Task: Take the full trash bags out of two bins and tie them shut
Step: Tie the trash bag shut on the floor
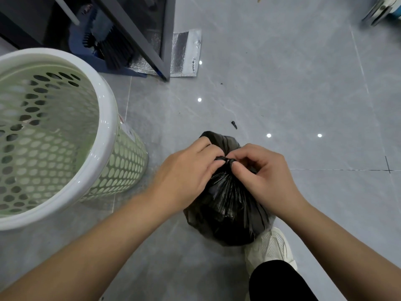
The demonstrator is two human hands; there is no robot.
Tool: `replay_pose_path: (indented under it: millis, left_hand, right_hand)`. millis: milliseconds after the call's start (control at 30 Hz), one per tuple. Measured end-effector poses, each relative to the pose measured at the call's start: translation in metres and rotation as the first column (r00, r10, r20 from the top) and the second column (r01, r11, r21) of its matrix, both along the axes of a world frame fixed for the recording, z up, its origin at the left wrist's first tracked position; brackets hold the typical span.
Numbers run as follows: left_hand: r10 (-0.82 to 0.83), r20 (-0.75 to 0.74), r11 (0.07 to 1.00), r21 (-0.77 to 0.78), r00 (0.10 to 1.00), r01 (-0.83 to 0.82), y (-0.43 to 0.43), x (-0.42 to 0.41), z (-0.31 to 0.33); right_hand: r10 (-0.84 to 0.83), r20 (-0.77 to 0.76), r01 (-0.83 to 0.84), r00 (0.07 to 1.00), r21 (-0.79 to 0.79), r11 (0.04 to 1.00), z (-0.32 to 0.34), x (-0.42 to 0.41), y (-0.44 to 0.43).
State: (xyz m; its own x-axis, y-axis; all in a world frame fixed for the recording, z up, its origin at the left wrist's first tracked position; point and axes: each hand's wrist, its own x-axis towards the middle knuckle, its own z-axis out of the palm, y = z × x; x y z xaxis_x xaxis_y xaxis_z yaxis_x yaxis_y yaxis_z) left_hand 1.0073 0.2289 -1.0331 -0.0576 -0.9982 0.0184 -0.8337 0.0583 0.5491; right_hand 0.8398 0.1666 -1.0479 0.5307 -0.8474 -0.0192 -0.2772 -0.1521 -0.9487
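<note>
A full black trash bag (227,205) sits on the grey tile floor in front of me, its top gathered into a twisted neck. My left hand (186,177) pinches the neck from the left. My right hand (262,177) pinches it from the right, fingertips meeting at the knot. A pale green perforated bin (108,118) with a white rim stands to the left, with no bag in it. A second bin is not in view.
A dark metal frame (152,40) with a brush and blue dustpan (104,44) stands at the back left, beside a silver foil bag (184,55). My white shoe (271,246) is just behind the trash bag. Small dark scraps (234,124) lie on the floor.
</note>
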Motion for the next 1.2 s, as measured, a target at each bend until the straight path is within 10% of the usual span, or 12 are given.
replay_pose_path:
  millis: [167, 367, 567, 1200]
  left_hand:
    - [0.186, -0.275, 0.971, 0.2, 0.943, -0.133, -0.008, -0.011, -0.001]
    - [0.668, -0.504, 0.661, 0.741, 0.548, -0.123, -0.025, -0.017, 0.008]
    - [0.506, -0.357, 0.817, -0.092, 0.785, -0.569, 0.009, -0.031, 0.004]
    - [0.396, -0.242, 0.912, -0.005, 0.886, -0.41, -0.01, -0.037, -0.003]
  right_hand:
    - [-0.009, -0.015, 0.009, 1.0, -0.011, 1.0, -0.005, -0.002, 0.008]
    - [-0.014, -0.011, 0.011, 1.0, -0.182, 0.983, -0.005, -0.001, 0.008]
    - [-0.266, -0.013, 0.266, 0.964, 0.094, 0.959, -0.005, 0.003, 0.004]
    - [-0.265, 0.013, 0.239, 0.964, 0.394, 0.888, -0.005, 0.001, 0.007]
